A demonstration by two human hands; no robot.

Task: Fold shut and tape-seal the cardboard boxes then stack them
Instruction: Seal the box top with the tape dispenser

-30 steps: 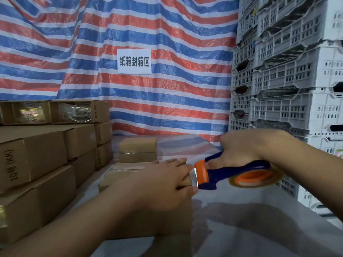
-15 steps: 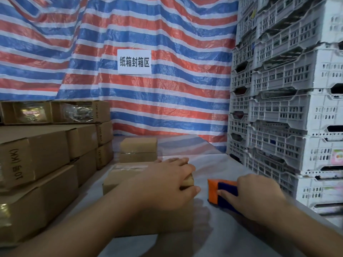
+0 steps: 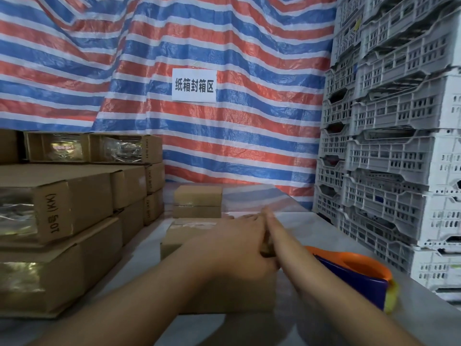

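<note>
A brown cardboard box [image 3: 232,295] lies on the grey table in front of me, with tape across its top. My left hand [image 3: 237,245] rests flat on the lid, fingers reaching to the far right edge and thumb at the near right corner. My right hand [image 3: 273,227] lies against the box's right edge, blurred, with fingers stretched straight forward and holding nothing. The orange and blue tape dispenser [image 3: 356,270] sits on the table to the right of my right forearm. Two small sealed boxes [image 3: 197,201] stand stacked just behind the box.
A tall pile of brown boxes [image 3: 62,208] fills the left side, some ends showing clear tape. White plastic crates [image 3: 399,158] are stacked high along the right edge of the table [image 3: 311,226]. A striped tarpaulin with a white sign [image 3: 194,85] hangs behind.
My right hand set the tape dispenser down on the table, let go of it and moved left to the box's right edge. My left hand stayed on the lid.
</note>
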